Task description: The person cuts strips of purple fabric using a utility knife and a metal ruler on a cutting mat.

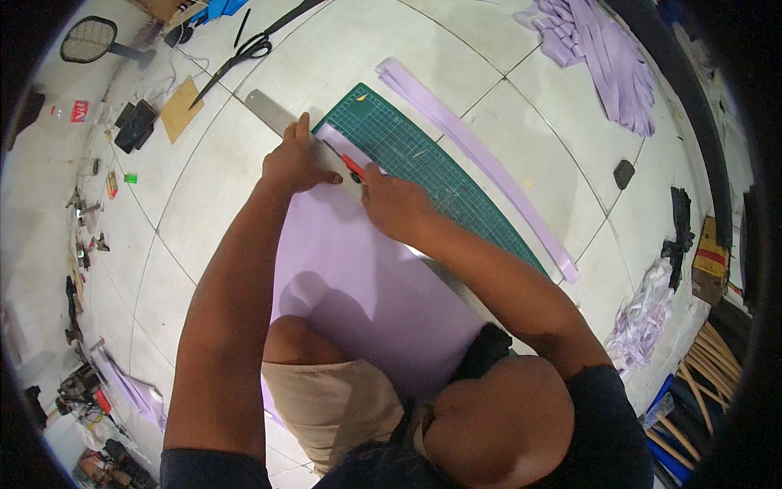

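Observation:
Lilac fabric lies spread in front of my knees, its far edge over a green cutting mat. Across the fabric runs a long steel ruler, slanting from upper left to lower right. My left hand presses down on the ruler with fingers and thumb apart. Just to its right, my right hand is closed round a red cutter knife, whose blade points up and left along the ruler's edge. A narrow lilac strip shows on the mat beyond the ruler. My right forearm hides part of the ruler.
Folded lilac strips lie on the tiles right of the mat, and a pile of strips sits at the far right. Black scissors rest at the far left. Fabric scraps and wooden sticks are on the right.

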`<state>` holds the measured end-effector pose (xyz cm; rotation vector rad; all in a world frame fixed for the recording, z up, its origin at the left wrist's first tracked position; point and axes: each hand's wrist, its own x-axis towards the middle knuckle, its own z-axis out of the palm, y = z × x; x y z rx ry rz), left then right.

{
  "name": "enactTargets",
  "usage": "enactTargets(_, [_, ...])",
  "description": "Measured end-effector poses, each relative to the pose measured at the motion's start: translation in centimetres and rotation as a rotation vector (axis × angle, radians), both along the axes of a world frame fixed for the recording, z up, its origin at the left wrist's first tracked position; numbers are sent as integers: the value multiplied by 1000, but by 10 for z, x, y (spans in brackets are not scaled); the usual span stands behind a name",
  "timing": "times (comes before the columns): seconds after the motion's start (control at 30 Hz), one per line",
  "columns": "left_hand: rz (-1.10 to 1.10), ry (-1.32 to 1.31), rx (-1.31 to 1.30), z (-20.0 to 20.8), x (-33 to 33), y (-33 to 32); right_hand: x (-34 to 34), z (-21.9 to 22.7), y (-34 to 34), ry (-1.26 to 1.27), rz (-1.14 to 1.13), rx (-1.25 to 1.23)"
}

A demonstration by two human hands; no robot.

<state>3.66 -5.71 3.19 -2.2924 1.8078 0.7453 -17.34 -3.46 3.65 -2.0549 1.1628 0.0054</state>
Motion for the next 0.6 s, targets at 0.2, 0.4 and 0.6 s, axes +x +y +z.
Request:
enactTargets(0.2, [9,-8,-4,4,-4,-1,32,-17,-10,11,-34,-45])
enactTargets(0.4, [-65,-38,-16,-1,1,1,35,-14,-10,26,-42,-59])
enactTargets(0.6, [-115,-84,3,1,-1,3,35,-11,-12,23,-27,-157])
